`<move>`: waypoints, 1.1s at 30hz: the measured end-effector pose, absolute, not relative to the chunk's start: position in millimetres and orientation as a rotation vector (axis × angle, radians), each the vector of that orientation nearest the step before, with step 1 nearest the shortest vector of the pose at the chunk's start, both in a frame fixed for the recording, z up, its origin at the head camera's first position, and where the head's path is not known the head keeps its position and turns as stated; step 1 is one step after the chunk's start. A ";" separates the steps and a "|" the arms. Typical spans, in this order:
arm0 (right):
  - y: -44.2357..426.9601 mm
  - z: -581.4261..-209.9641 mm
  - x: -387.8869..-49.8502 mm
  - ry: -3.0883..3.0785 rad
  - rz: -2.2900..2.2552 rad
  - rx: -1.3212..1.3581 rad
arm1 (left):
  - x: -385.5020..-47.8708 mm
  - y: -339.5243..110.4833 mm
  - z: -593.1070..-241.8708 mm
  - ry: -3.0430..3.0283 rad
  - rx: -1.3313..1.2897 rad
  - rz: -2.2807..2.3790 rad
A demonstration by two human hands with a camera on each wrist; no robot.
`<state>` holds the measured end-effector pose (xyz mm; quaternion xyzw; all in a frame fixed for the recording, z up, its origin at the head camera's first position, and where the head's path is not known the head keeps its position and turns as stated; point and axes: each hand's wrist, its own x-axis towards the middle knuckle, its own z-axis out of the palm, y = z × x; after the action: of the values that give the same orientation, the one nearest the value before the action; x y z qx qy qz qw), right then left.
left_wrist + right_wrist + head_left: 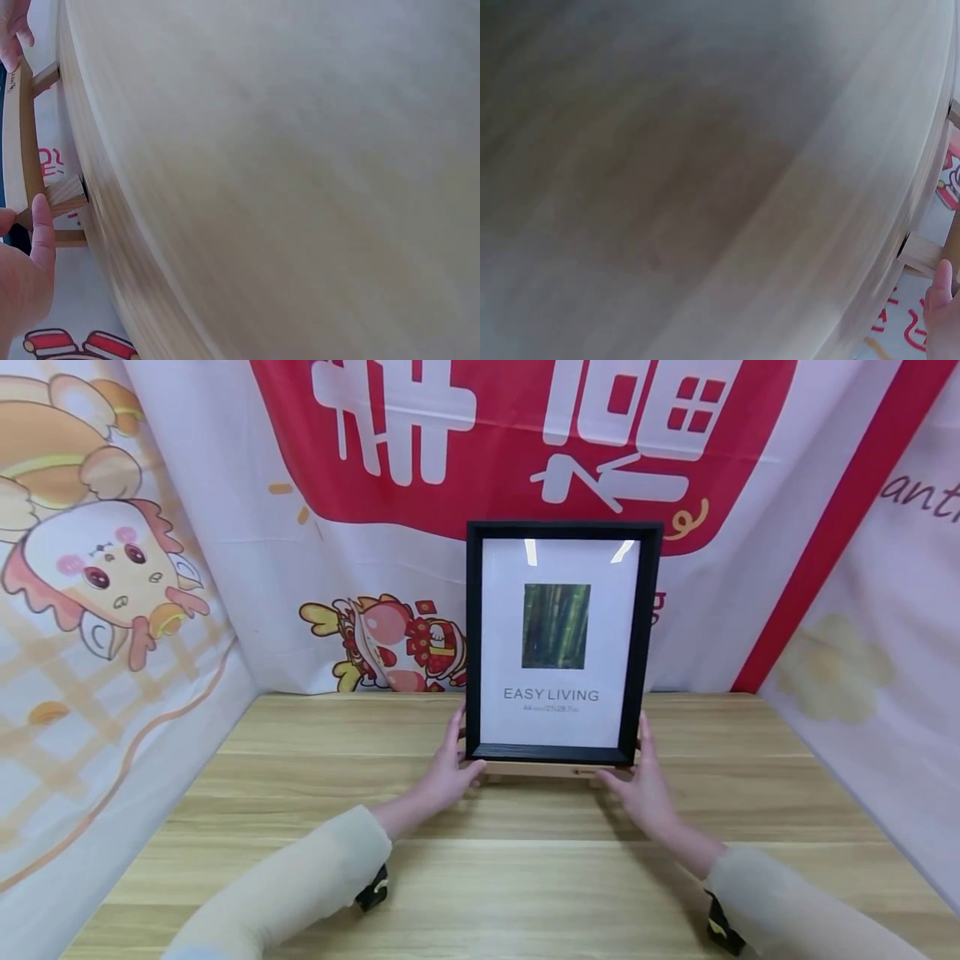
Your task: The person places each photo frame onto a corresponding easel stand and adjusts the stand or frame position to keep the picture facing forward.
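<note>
A black picture frame (476, 643) stands upright with a slight lean on a small wooden easel (536, 769) toward the back of the table. Behind its glass is a white sheet with a bamboo picture and the words EASY LIVING. My left hand (447, 774) grips the left end of the easel's ledge, thumb in front and fingers along the frame's lower left side. At the opposite end, my right hand (647, 789) grips likewise by the lower right corner. The left wrist view shows the easel's ledge (20, 142) and short legs; most of its back is hidden.
The wood-grain table (525, 877) reaches back to a hanging printed cloth (375, 560) close behind the frame. Printed cloths also enclose the left side (202, 568) and right side (892, 693).
</note>
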<state>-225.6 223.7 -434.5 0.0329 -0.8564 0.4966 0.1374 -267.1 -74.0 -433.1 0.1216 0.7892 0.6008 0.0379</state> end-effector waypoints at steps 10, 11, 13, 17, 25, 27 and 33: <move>205.9 -437.1 -228.3 -2.472 1.444 0.104 | -265.0 -94.1 -431.1 2.433 0.356 1.832; 204.4 -437.3 -228.6 -2.477 1.440 0.104 | -264.8 -95.6 -430.9 2.435 0.351 1.830; 201.9 -437.2 -229.1 -2.480 1.437 0.105 | -263.9 -98.2 -429.9 2.435 0.345 1.831; 198.1 -437.1 -229.8 -2.481 1.445 0.108 | -263.4 -102.0 -429.1 2.443 0.344 1.828; 196.0 -438.0 -230.2 -2.482 1.442 0.097 | -262.6 -104.3 -428.5 2.464 0.349 1.810; 196.0 -438.2 -230.4 -2.474 1.434 0.108 | -262.9 -104.2 -428.3 2.464 0.346 1.811; 196.5 -437.2 -230.7 -2.469 1.428 0.129 | -264.1 -103.5 -427.4 2.452 0.345 1.829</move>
<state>-230.7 196.5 -437.2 0.0448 -0.8559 0.4951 0.1427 -264.1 -103.5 -427.4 0.1121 0.7961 0.5938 0.0316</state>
